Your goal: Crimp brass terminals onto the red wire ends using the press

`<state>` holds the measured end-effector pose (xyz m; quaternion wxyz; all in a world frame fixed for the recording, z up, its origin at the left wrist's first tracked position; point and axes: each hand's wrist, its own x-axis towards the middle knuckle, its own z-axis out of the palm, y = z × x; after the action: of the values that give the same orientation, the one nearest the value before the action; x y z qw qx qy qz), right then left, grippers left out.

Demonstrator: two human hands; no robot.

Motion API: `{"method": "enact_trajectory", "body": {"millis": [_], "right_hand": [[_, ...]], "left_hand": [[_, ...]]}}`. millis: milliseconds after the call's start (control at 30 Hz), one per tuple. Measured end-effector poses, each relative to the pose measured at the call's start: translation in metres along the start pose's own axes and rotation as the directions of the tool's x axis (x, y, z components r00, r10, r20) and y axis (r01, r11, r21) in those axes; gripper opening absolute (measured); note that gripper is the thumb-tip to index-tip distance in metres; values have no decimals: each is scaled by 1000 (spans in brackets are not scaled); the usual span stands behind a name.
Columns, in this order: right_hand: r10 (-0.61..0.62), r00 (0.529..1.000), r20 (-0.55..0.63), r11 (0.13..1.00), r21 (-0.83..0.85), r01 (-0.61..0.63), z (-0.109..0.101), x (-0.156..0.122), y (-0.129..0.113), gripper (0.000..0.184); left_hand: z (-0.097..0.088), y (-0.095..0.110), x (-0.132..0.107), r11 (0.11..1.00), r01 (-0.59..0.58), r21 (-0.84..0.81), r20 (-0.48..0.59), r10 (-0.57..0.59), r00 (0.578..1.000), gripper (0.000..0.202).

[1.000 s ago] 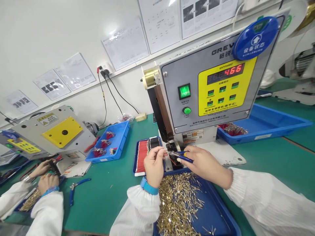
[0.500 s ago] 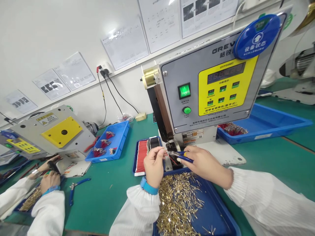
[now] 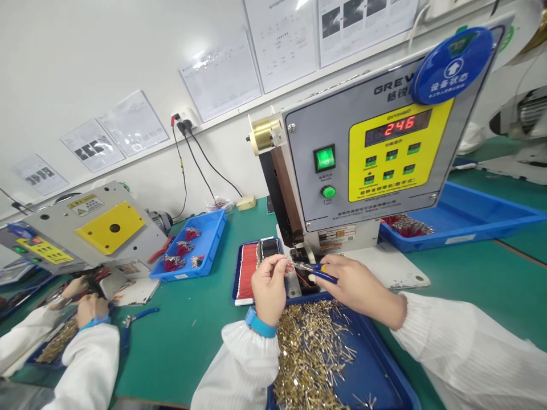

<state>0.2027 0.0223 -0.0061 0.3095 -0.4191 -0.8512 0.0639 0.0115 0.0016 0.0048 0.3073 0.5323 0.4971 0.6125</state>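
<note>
At lower centre of the frame, the left hand (image 3: 268,285) is closed in a pinch on a thin red wire (image 3: 301,278). The right hand (image 3: 355,286) is clenched around blue-handled pliers (image 3: 315,271), tips at the press (image 3: 307,142) mouth. The wire is best kept level, with fingertips held clear of the die.

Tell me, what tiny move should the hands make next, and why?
Probably ease the end of the red wire into the slot at the foot of the crimping machine. The left hand seems to pinch the wire right in front of that slot, and the right hand holds pliers pointing at the same spot.
</note>
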Motion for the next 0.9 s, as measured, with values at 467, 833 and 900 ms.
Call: {"method": "enact_trajectory", "body": {"millis": [467,833,900], "right_hand": [[0,1000,26,999,-36,1,0,0,2,25],[10,998,54,1000,2,-10,2,-2,3,29],[13,998,57,1000,2,-13,2,-1,4,29]], "left_hand": [[0,-2,0,1000,-4,0,5,4,1000,29],[0,-4,1,1000,6,-17,12,-6,1000,27],[0,-4,1,1000,6,-23,13,-6,1000,27]]}}
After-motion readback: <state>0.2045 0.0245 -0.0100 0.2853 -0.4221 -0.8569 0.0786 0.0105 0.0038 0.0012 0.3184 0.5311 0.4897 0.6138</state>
